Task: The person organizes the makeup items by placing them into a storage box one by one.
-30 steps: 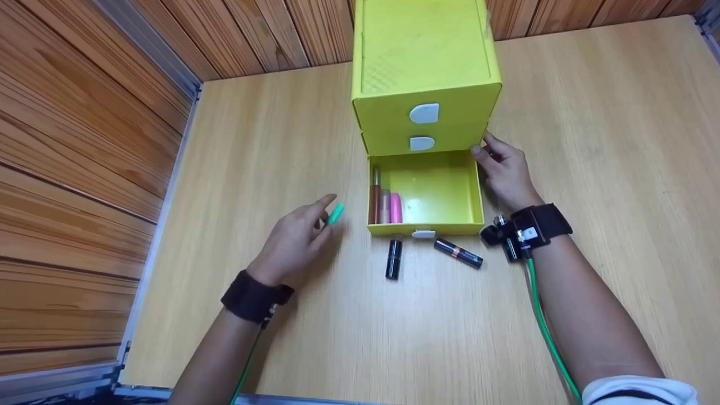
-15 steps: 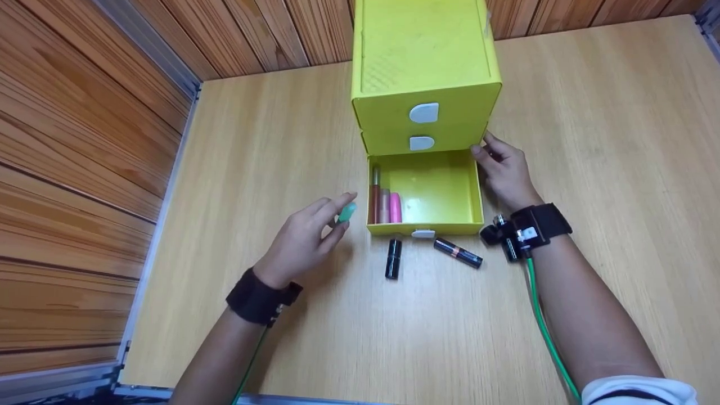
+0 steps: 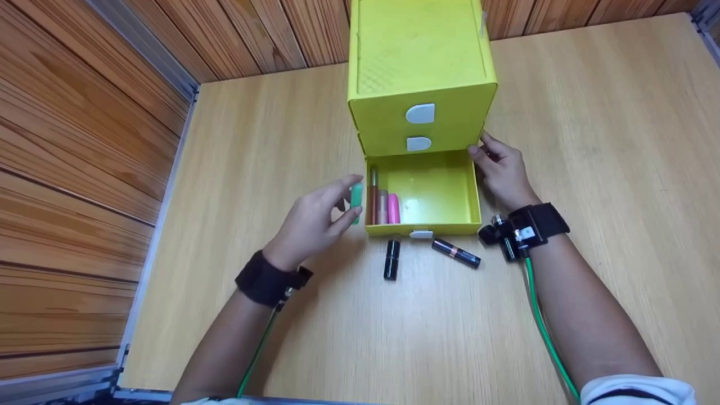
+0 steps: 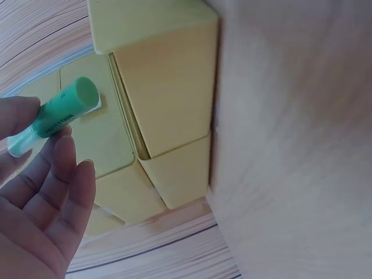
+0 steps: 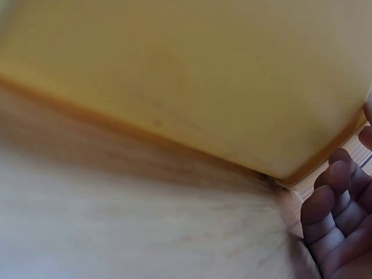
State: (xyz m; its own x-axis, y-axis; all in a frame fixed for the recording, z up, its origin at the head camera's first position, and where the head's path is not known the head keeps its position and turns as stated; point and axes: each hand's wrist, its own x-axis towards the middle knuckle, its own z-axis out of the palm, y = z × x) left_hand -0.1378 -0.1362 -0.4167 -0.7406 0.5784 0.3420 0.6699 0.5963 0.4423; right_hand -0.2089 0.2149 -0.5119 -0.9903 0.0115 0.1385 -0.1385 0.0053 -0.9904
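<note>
My left hand [image 3: 312, 219] holds a green lip balm tube [image 4: 67, 107] with a translucent end between thumb and fingers, just left of the pulled-out bottom drawer [image 3: 439, 229]. Inside that drawer, along its left wall, stand or lie a brown lip gloss tube [image 3: 373, 197], a mauve tube [image 3: 383, 206] and a pink tube [image 3: 394, 208]. My right hand [image 3: 506, 174] touches the right front corner of the yellow drawer cabinet [image 3: 422, 50], its thumb near the drawer's back corner. In the right wrist view its fingers [image 5: 318, 203] are loosely bent beside the cabinet; their exact contact is unclear.
Two black lipsticks lie on the table before the drawer: one upright lengthwise lipstick [image 3: 392, 260] and one slanted lipstick [image 3: 456, 253]. Two upper drawers with white handles [image 3: 420, 113] are pushed in. Wood-plank walls [image 3: 73, 185] border the table [image 3: 270, 124].
My left hand has moved right and slightly away from me, bringing the green lip balm close to the drawer's left wall and turning it more lengthwise. My right hand keeps its place.
</note>
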